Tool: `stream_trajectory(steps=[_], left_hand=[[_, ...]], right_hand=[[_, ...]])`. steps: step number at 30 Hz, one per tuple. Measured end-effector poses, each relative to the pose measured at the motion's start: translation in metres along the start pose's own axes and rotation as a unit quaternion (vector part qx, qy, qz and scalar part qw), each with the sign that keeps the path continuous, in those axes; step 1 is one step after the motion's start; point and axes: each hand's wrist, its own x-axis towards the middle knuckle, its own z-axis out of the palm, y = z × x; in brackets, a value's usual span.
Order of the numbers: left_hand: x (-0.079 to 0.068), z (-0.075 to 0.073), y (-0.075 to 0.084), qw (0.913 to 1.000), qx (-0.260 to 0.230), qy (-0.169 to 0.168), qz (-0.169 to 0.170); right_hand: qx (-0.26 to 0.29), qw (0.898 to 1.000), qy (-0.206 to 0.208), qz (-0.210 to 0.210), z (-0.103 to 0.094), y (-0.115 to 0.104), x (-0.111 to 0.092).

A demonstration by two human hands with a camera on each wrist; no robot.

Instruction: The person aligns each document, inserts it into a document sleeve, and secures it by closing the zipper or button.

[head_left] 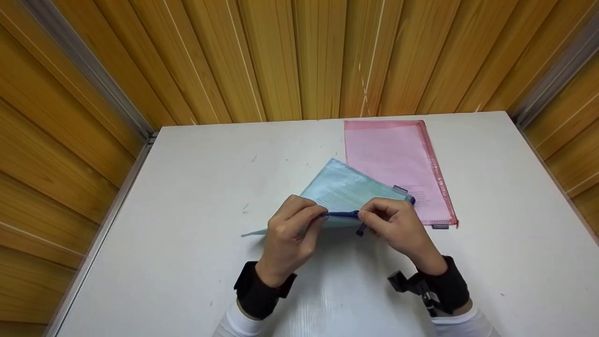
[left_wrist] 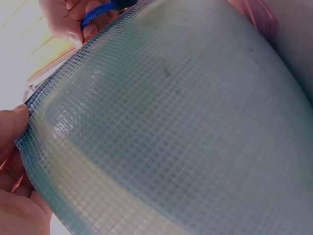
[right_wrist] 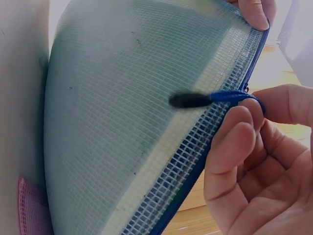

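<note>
A light blue-green mesh zipper pouch [head_left: 344, 187] is held up off the table, its dark blue zipper edge toward the person. At one end of that edge my left hand [head_left: 291, 229] pinches the pouch's corner between thumb and fingers. My right hand [head_left: 395, 224] pinches the blue cord of the zipper pull [right_wrist: 227, 96] between thumb and forefinger. A black tip [right_wrist: 188, 100] dangles from the cord against the mesh. In the left wrist view the pouch's grid mesh [left_wrist: 161, 112] fills most of the picture. The zipper slider sits close by the right fingertips.
Flat on the white table [head_left: 201, 196] lies a pink mesh zipper pouch [head_left: 388, 154], partly covered by the blue-green one in the head view. Behind the table's far edge stands a wood-patterned panel wall [head_left: 318, 56]. Metal posts [head_left: 100, 70] rise at the back corners.
</note>
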Motion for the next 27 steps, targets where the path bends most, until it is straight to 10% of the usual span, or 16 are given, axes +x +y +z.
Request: stream_trajectory(steps=[27], left_hand=[[0.002, -0.004, -0.003, 0.9998, -0.008, 0.019, 0.0]], right_hand=[[-0.008, 0.999, -0.003, 0.033, -0.002, -0.019, 0.003]])
